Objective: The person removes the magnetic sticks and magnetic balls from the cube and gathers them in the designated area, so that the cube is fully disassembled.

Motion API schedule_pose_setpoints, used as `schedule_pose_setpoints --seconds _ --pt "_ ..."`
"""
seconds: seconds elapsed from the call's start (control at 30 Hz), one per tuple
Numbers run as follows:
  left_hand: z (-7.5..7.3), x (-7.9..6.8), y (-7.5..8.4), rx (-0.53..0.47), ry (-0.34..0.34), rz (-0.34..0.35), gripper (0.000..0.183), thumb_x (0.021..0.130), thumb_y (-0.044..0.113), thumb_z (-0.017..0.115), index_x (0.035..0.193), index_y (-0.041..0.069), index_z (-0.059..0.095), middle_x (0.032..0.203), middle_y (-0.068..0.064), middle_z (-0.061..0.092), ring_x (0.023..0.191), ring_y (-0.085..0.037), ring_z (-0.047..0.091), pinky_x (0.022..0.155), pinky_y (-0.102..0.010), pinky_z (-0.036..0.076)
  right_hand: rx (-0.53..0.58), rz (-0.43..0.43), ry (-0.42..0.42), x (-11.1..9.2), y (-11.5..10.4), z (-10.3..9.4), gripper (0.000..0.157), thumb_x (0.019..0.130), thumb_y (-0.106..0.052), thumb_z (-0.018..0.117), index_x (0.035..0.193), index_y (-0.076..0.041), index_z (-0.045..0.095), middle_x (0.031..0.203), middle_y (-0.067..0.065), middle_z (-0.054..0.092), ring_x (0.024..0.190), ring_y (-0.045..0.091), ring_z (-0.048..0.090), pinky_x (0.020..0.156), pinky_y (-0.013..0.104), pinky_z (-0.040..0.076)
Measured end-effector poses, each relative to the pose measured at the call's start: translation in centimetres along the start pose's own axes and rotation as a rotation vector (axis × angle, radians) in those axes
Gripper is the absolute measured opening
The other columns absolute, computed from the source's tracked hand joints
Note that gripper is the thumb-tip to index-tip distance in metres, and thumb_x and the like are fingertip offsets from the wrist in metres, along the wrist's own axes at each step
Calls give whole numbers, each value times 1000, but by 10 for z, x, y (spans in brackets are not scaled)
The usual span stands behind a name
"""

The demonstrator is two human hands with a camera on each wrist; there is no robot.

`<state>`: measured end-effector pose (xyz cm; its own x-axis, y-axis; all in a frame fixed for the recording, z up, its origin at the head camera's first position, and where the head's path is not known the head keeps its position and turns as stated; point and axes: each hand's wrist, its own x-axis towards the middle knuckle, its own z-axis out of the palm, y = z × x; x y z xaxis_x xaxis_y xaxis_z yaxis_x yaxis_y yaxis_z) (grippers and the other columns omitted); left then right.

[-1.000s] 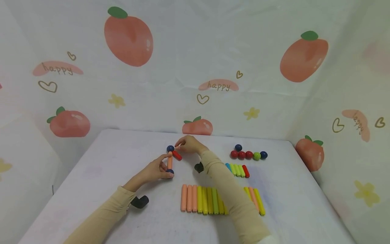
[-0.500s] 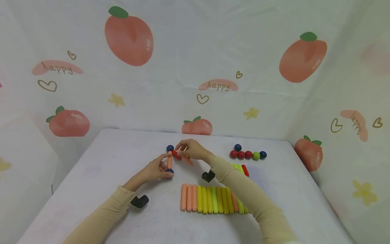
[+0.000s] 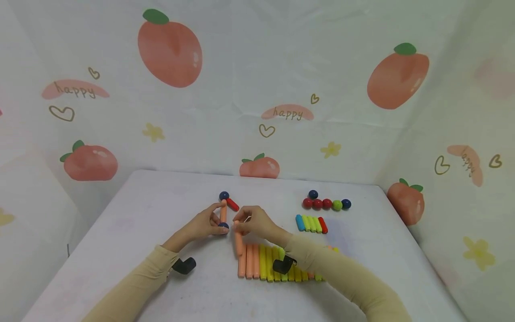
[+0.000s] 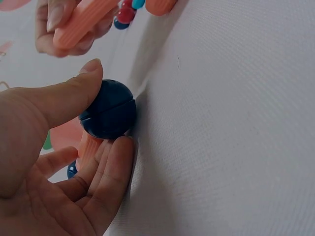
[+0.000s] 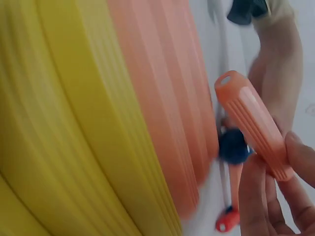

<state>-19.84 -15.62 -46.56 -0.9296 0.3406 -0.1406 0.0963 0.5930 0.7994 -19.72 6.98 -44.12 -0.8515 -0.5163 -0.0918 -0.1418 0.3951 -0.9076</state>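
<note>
With thumb and fingers my left hand (image 3: 202, 223) holds a dark blue ball (image 4: 109, 112) low at the white table. A salmon-coloured ridged rod (image 3: 223, 214) runs from this ball to a second dark blue ball (image 3: 224, 195) farther back. A short red rod (image 3: 232, 205) extends from that far ball toward the right. My right hand (image 3: 259, 223) pinches another salmon rod (image 5: 256, 125) by one end, just right of the left hand. Its free end, with a small hole, points toward the near row of rods and overlaps that row in the head view.
In front lies a row of long salmon and yellow rods (image 3: 270, 264), partly covered by the right forearm. Behind it are several short rods (image 3: 306, 223) in blue, lime and red. Red, green and dark blue balls (image 3: 327, 204) line up at the back right.
My right hand has moved away from the far blue ball, toward me, carrying the salmon rod, which now points nearward. My left hand has stayed in place on the near blue ball.
</note>
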Motion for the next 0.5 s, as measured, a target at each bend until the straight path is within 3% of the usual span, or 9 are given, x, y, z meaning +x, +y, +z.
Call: schedule_pose_setpoints --seconds 0.13,0.37,0.5 --pt "0 1 0 -5 1 -10 88 79 22 84 151 12 34 93 -9 60 77 -14 59 69 -26 51 -10 3 9 -13 -3 10 11 88 -17 75 95 -10 71 88 6 68 69 12 63 64 26 59" --pt "0 1 -1 3 1 -25 89 80 23 84 152 13 33 94 -8 60 77 -14 58 69 -26 51 -168 -65 24 -25 -7 22 9 87 -20 76 92 -13 72 84 -1 67 75 8 54 66 17 47" --pt "1 1 -1 2 4 -29 89 79 23 84 152 13 33 94 -9 60 77 -15 57 70 -26 51 -239 -59 25 -26 -3 25 10 87 -24 77 89 -17 70 81 -4 65 73 6 53 64 16 45"
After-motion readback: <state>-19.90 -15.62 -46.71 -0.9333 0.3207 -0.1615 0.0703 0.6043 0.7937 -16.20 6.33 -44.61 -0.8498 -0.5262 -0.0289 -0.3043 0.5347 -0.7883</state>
